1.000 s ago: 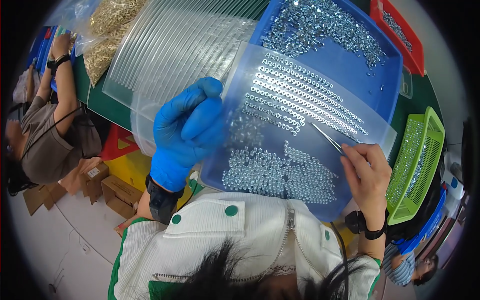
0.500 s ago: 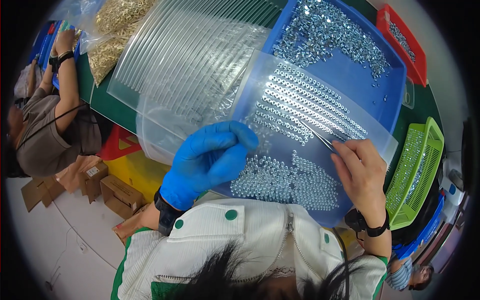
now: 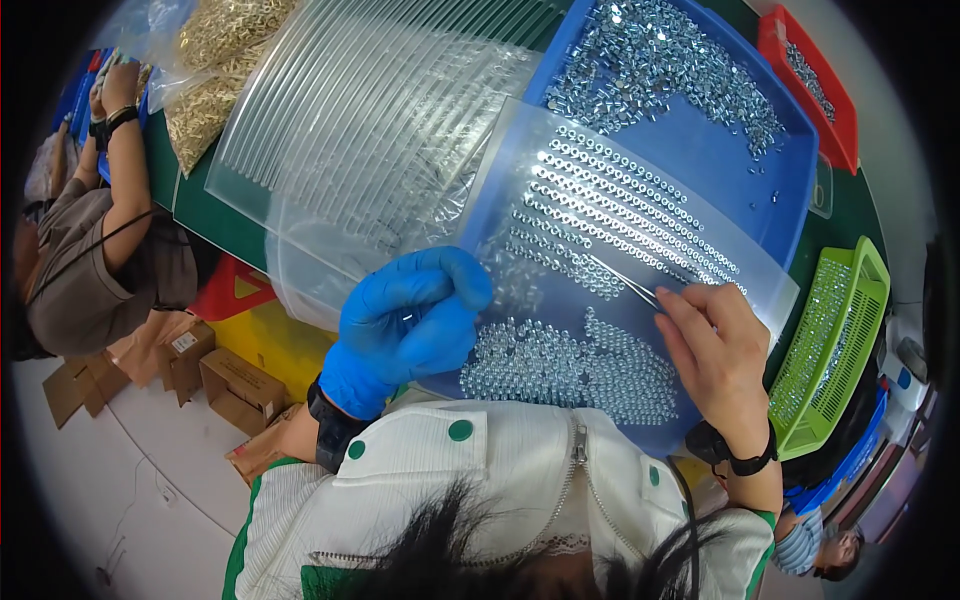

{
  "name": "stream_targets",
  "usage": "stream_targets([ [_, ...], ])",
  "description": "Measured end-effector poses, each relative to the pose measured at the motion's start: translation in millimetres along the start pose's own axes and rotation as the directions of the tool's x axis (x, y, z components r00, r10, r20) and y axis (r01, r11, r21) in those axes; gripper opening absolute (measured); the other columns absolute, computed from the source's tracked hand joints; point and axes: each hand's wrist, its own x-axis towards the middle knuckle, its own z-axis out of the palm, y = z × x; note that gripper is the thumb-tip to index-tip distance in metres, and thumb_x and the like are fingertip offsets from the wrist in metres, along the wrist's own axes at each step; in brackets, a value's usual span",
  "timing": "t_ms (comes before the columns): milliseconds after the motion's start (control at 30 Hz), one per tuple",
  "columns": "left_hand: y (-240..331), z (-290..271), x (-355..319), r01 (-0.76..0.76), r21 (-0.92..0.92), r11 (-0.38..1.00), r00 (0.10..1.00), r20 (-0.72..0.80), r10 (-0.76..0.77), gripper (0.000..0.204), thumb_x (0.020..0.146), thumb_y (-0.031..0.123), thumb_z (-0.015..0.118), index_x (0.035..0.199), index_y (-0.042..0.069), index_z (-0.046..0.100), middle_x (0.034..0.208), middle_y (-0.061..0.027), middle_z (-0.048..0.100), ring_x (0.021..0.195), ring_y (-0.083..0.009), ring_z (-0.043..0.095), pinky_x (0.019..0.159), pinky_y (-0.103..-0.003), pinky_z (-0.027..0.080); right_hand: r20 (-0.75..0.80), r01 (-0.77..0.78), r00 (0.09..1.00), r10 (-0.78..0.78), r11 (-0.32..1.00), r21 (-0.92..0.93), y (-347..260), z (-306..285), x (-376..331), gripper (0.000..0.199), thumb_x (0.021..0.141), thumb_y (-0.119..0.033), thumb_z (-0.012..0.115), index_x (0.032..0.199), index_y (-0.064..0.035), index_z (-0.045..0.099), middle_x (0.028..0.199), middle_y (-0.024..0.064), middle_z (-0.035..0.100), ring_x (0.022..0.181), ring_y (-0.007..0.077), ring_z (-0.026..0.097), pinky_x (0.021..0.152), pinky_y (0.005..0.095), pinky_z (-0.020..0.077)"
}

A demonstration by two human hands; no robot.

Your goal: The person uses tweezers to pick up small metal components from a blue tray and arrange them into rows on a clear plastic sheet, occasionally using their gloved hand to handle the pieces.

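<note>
Right hand [image 3: 715, 345] grip pinching tweezers [image 3: 622, 282] over clear tray [image 3: 560, 180] — left hand [image 3: 405, 325] pinching tray edge

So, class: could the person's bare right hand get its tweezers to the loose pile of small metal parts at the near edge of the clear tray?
Probably yes: the right hand holds the tweezers just above the pile, with nothing between.

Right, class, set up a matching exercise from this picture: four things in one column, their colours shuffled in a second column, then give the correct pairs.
Things:
1. Glove on the left hand
2. Slotted basket
3. Narrow bin at the far right
4. Stack of grooved trays

Colours:
A. red
B. clear
C. blue
D. green

Pairs: 1-C, 2-D, 3-A, 4-B
</note>
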Motion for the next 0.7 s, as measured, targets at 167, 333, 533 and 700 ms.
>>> stream_targets([
  [167, -3, 3, 1, -0.019, -0.031, 0.999, 1.0, -0.012, 0.018, 0.033, 0.092, 0.017, 0.04, 0.108, -0.01, 0.049, 0.053, -0.0048, 0.045, 0.04, -0.0112, 0.039, 0.038, -0.025, 0.031, 0.018, 0.015, 1.0, -0.015, 1.0, 0.009, -2, -1, -1, 0.03, 0.066, 0.0, 0.071, 0.094, -0.0043, 0.064, 0.079, 0.0054, 0.056, 0.064, 0.02, 0.052, 0.05, 0.0309, 0.0416],
  [333, -1, 12, 5, 0.007, 0.01, 1.0, 0.998, -0.055, -0.007, 0.038, 0.094, 0.019, 0.038, 0.116, -0.011, 0.047, 0.052, -0.0018, 0.044, 0.04, -0.0083, 0.036, 0.041, -0.022, 0.029, 0.067, 0.033, 0.997, -0.037, 0.998, 0.051, -5, -2, -3, 0.03, 0.065, 0.0, 0.071, 0.094, -0.005, 0.064, 0.079, 0.0051, 0.056, 0.063, 0.0196, 0.052, 0.05, 0.0307, 0.0417],
  [533, 25, 22, 4, 0.065, 0.403, 0.913, 0.987, -0.164, 0.002, 0.029, 0.093, 0.015, 0.042, 0.11, -0.004, 0.057, 0.061, -0.0004, 0.053, 0.051, -0.0044, 0.043, 0.048, -0.018, 0.033, 0.049, 0.032, 0.998, -0.035, 0.998, 0.053, -4, -4, -6, 0.029, 0.066, 0.0, 0.071, 0.094, -0.0052, 0.065, 0.079, 0.0052, 0.056, 0.063, 0.0197, 0.053, 0.05, 0.0306, 0.0418],
  [700, 30, 44, 8, 0.199, 0.754, 0.626, 0.886, -0.411, 0.213, 0.029, 0.093, 0.019, 0.046, 0.103, -0.003, 0.062, 0.06, 0.0024, 0.051, 0.05, -0.0033, 0.041, 0.047, -0.019, 0.032, -0.027, -0.048, 0.998, 0.048, 0.999, -0.022, -3, -5, -6, 0.027, 0.068, 0.001, 0.07, 0.094, -0.0046, 0.064, 0.079, 0.0059, 0.056, 0.063, 0.0203, 0.055, 0.051, 0.0305, 0.0426],
])
